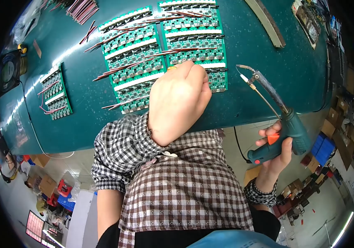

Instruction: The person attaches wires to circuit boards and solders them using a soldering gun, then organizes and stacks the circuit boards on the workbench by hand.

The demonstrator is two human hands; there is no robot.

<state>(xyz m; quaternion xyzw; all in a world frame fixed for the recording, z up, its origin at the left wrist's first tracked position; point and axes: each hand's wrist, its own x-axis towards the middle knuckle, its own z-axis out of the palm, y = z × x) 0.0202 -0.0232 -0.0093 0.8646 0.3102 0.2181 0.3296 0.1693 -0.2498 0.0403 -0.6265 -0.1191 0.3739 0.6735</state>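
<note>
My left hand, with a ring on one finger, is closed over the lower part of the right panel of green circuit boards. Its fingertips point away from me, so whatever they pinch is hidden. Out past the table's front edge, my right hand grips a green soldering gun with an orange trigger. The gun's metal tip and thin feed tube point up and left, apart from the boards. Beside the right panel lies a second circuit board panel. Red and black wires rest across both panels.
A smaller circuit board piece with wires lies at the left. Bundled wires are at the back. A fan stands on the far left edge. A long bar and a cluttered tray lie at the back right.
</note>
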